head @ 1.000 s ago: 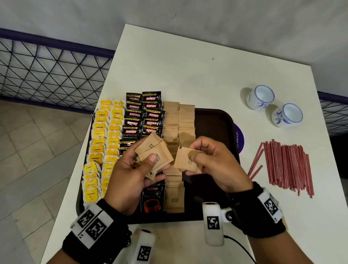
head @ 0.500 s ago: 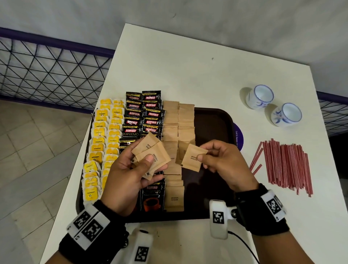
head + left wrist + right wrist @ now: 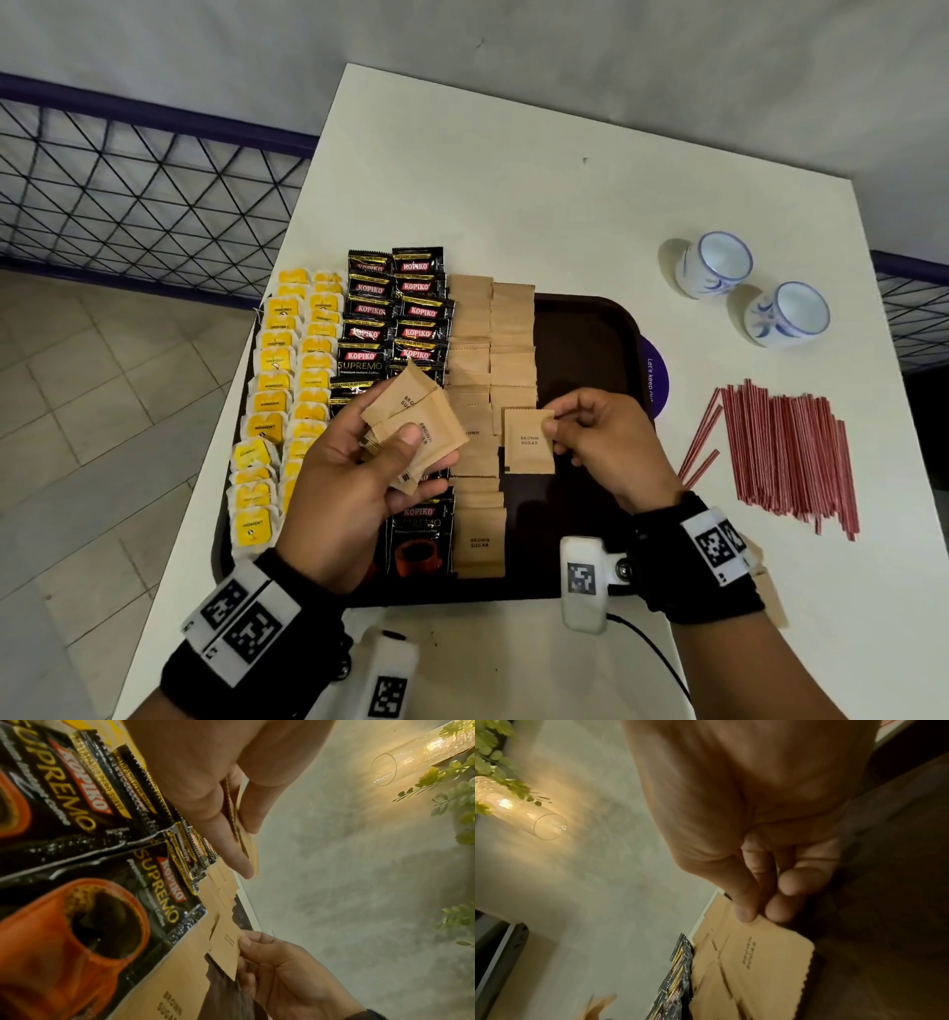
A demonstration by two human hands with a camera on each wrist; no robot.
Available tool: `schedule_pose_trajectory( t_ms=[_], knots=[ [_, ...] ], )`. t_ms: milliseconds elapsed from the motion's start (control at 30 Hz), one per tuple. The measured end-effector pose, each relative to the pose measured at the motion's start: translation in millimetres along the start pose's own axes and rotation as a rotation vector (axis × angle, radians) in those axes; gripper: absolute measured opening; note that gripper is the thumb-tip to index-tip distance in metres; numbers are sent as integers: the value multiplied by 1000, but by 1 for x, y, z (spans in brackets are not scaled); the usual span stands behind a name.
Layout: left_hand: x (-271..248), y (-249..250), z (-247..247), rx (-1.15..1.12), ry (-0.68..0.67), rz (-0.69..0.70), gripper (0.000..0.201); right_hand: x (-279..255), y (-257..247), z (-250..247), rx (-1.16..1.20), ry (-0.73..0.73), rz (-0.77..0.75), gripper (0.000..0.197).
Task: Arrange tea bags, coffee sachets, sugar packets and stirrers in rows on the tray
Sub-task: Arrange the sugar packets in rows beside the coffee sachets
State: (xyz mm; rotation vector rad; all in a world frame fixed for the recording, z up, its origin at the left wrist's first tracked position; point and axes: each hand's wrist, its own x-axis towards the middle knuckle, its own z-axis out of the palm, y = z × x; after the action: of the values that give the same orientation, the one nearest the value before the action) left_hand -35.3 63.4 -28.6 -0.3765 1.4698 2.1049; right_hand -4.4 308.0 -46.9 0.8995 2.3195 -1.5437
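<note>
A dark brown tray (image 3: pixel 590 329) carries rows of yellow tea bags (image 3: pixel 277 390), black Kopiko coffee sachets (image 3: pixel 395 308) and brown sugar packets (image 3: pixel 493 334). My left hand (image 3: pixel 359 462) grips a fanned stack of sugar packets (image 3: pixel 411 426) above the coffee rows, seen edge-on between thumb and fingers (image 3: pixel 236 821). My right hand (image 3: pixel 601 442) pinches one sugar packet (image 3: pixel 529 447) by its right edge, low over the tray at the near end of the second sugar row. The pinch shows thumb and fingertip on the packet (image 3: pixel 765 959). Red stirrers (image 3: pixel 780 452) lie on the table right of the tray.
Two white cups with blue pattern (image 3: pixel 714 264) (image 3: pixel 785 313) stand on the white table (image 3: pixel 513 180) at the back right. A purple round coaster (image 3: pixel 655 375) peeks from under the tray's right rim. A metal mesh fence (image 3: pixel 128 190) runs left of the table.
My right hand has carried the single sugar packet away from the left hand's stack, rightward and down toward the tray's second sugar row, turning it square. The left hand has stayed put.
</note>
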Motion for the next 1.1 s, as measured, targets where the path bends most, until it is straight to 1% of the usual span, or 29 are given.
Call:
schedule_pose_trajectory(
  t_ms=[133,267,500,533,600,633,667,700,767,800,833,967,1100],
  knots=[
    [0,0,-1,3,-2,-9,46,4,-1,6,-69,20,-36,9],
    [1,-1,-1,0,-6,-12,46,5,-1,12,-102,62,-50,12],
    [1,-2,2,-13,-11,-16,45,7,-4,19,-78,109,2,16],
    [1,-2,2,-14,-9,-15,44,5,-6,19,-102,134,-7,17],
    [1,-2,3,-12,-5,-12,43,-5,-16,16,-130,177,-77,18],
    [1,-2,4,-12,-4,-10,43,-10,-23,16,-91,166,-125,18],
    [1,-2,5,-11,-4,-8,44,-15,-30,16,-26,119,-162,18],
    [2,-2,6,-10,-5,-5,45,-21,-36,17,38,36,-176,18],
    [3,-3,9,-3,-3,1,47,-28,-45,23,104,-149,-157,24],
    [3,-4,11,4,3,8,47,-29,-48,27,110,-208,-149,27],
    [4,-5,13,13,10,16,47,-30,-49,31,121,-233,-151,27],
    [4,-6,17,-8,31,6,40,-27,-47,40,221,-206,-143,19],
    [4,-3,13,-52,43,-9,41,-25,-43,31,338,-172,-110,16]
  ],
)
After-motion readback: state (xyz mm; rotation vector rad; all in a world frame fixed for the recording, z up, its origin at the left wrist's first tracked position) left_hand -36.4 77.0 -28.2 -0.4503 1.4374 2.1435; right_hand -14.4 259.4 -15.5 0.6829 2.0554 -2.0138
